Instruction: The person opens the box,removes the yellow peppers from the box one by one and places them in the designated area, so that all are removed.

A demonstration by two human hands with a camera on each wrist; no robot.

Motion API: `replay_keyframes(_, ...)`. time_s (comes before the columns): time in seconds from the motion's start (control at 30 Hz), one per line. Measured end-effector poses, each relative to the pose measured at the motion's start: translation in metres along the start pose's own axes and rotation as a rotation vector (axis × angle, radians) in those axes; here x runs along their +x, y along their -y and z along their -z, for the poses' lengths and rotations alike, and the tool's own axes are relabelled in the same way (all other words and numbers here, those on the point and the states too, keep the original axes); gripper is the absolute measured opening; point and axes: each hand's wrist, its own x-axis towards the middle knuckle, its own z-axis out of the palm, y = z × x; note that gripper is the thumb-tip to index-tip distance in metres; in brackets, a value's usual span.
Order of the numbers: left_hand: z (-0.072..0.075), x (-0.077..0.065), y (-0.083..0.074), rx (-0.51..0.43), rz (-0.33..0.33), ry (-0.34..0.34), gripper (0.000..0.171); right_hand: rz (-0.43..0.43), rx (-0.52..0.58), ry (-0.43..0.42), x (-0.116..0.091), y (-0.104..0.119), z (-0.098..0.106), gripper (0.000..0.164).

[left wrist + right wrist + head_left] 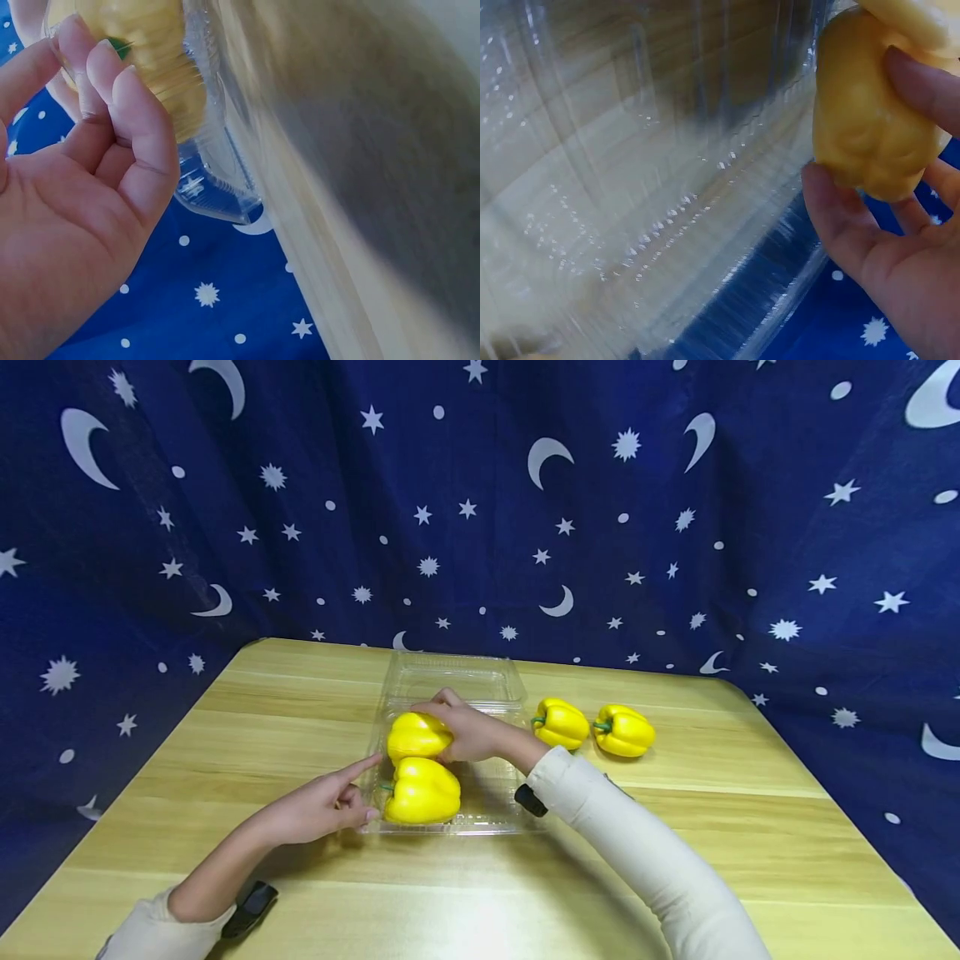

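Observation:
A clear plastic clamshell container [487,789] lies with its lid [457,677] folded back. Inside its left half are two yellow bell peppers, one behind the other. My right hand [474,731] grips the rear bell pepper [414,737], thumb and fingers around it in the right wrist view too. In front of it the other bell pepper [423,792] lies on its side, green stem to the left. My left hand [318,806] holds the container's left rim, one finger stretched along it and the thumb nearer the front corner. Its remaining fingers are curled in the left wrist view.
Two more yellow bell peppers, a nearer-to-container one [561,724] and another [624,731], lie on the wooden table [712,827] right of the container. A dark blue curtain [480,527] with moons and stars hangs behind the table.

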Motion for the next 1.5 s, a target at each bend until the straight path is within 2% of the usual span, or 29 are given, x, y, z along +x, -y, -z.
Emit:
replay_keyframes(0.17, 0.001, 0.001, -0.001, 0.012, 0.000, -0.004, 0.077, 0.026, -0.039, -0.050, -0.004, 0.002, 0.004, 0.075)
replay_keyframes(0.33, 0.000, 0.002, -0.001, -0.006, 0.011, -0.001, 0.077, 0.013, 0.008, -0.074, -0.008, 0.002, 0.010, 0.078)
replay_keyframes(0.6, -0.001, 0.003, 0.000, -0.013, 0.012, 0.013, 0.077, -0.011, 0.071, -0.201, -0.015, -0.002, 0.028, 0.080)
replay_keyframes(0.97, -0.001, 0.005, 0.001, -0.053, 0.011, 0.028, 0.076, -0.047, 0.083, -0.244, -0.035, -0.010, 0.038, 0.079)
replay_keyframes(1.3, 0.000, 0.004, 0.002, -0.053, 0.020, 0.027, 0.076, -0.076, 0.183, -0.252, -0.057, -0.013, 0.045, 0.082)
replay_keyframes(1.5, -0.001, 0.002, 0.003, -0.064, 0.012, 0.022, 0.076, -0.092, 0.166, -0.277, -0.068, -0.019, 0.049, 0.082)
